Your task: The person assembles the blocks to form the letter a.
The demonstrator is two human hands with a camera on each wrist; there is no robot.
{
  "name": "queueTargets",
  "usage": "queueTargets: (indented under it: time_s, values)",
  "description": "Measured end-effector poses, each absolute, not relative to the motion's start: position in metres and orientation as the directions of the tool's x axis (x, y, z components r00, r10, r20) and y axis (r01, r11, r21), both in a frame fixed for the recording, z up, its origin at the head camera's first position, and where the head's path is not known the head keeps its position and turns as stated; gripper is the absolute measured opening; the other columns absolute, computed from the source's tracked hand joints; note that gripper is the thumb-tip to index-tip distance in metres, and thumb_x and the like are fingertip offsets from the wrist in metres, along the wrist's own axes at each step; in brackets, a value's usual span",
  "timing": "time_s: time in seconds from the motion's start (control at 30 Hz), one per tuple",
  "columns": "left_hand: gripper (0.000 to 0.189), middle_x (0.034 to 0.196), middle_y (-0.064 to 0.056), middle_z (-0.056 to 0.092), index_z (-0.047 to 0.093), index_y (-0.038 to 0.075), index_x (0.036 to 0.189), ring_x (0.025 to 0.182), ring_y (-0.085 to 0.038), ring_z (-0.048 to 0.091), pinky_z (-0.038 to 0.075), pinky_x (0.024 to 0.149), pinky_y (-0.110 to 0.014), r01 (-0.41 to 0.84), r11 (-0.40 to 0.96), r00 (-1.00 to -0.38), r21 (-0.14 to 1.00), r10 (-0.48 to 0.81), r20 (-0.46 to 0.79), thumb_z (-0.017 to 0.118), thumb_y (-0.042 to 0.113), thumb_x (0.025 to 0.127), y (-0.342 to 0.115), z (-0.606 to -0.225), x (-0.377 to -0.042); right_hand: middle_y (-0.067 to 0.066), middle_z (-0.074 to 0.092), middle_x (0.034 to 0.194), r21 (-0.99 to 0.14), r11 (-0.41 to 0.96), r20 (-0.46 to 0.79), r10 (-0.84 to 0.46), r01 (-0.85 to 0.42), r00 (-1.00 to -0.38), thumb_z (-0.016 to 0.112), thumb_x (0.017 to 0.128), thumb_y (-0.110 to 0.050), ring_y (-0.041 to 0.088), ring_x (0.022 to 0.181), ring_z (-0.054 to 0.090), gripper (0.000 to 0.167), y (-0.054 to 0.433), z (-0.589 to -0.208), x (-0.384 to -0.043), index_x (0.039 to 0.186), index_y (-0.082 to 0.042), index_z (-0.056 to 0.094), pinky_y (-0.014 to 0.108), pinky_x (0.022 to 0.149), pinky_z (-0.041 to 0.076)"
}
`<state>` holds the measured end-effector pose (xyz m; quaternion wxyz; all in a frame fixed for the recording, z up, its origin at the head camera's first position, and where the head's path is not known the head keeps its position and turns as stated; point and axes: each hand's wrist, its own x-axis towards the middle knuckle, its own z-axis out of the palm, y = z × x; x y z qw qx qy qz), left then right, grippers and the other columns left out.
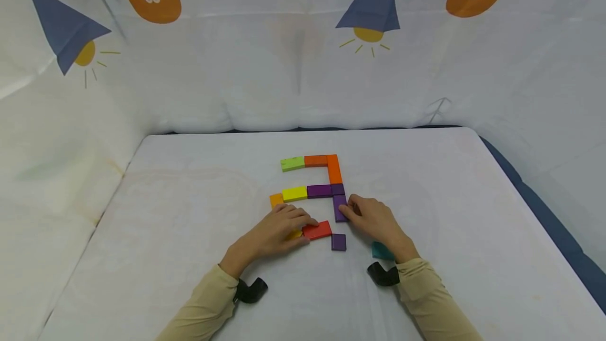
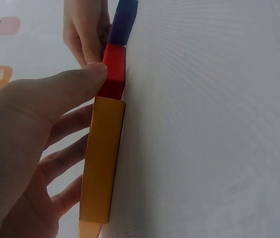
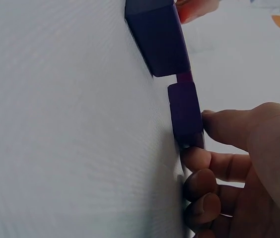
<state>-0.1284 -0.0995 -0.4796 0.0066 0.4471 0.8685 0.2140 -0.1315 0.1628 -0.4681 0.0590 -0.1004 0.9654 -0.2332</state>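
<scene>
My left hand (image 1: 274, 231) lies over the lower part of a colored block figure. Its thumb and index finger are at opposite sides of a red block (image 1: 319, 232), the thumb tip on its edge in the left wrist view. Fingers partly hide the orange-yellow block (image 2: 102, 163) that adjoins the red one. To the right, my right hand (image 1: 377, 220) pinches the end of a long purple block (image 1: 339, 216) between thumb and index finger. Just below that block, a small purple square block (image 1: 338, 242) sits at the red block's right corner, with a gap between the two purple pieces.
Above lie a lime block (image 1: 292, 163), orange blocks (image 1: 334, 170), a yellow block (image 1: 294, 193), another purple block (image 1: 319, 191) and a small orange block (image 1: 276, 200). A teal block (image 1: 381, 251) is partly under the right wrist. White fabric (image 1: 236, 67) hangs behind the white table (image 1: 189, 172).
</scene>
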Motion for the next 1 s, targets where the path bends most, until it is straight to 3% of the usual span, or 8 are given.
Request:
queueTargets:
  time_s: [0.4,0.63,1.0]
  values:
    - [0.036,0.117,0.012,0.062,0.059,0.026,0.124,0.112,-0.01,0.051,0.034,0.106,-0.039,0.768,0.519,-0.604,0.376,0.781,0.155,0.061,0.038,0.091,-0.1,-0.481,-0.13,-0.004,0.045,0.061,-0.525,0.831,-0.082,-0.266,-0.185,-0.96,0.055,0.094,-0.04,0.011,0.057,0.044,0.025,0.172,-0.463,-0.13,0.086,-0.016,0.058,0.024,0.051,0.032]
    - [0.039,0.119,0.012,0.062,0.058,0.024,0.126,0.114,-0.01,0.051,0.034,0.106,-0.039,0.771,0.515,-0.6,0.375,0.784,0.158,0.061,0.039,0.09,-0.098,-0.478,-0.13,-0.006,0.051,0.067,-0.536,0.8,-0.102,-0.378,-0.269,-0.92,0.06,0.092,-0.032,0.009,0.062,0.047,0.017,0.175,-0.45,-0.123,0.093,-0.015,0.059,0.022,0.056,0.041]
    - [0.047,0.115,0.007,0.064,0.058,0.019,0.128,0.11,-0.013,0.055,0.037,0.104,-0.038,0.766,0.558,-0.63,0.321,0.751,0.198,0.063,0.043,0.088,-0.095,-0.477,-0.125,-0.011,0.055,0.077,-0.518,0.747,-0.084,-0.529,-0.417,-0.844,0.065,0.089,-0.03,0.005,0.069,0.049,0.014,0.163,-0.441,-0.108,0.093,-0.018,0.059,0.019,0.063,0.044]
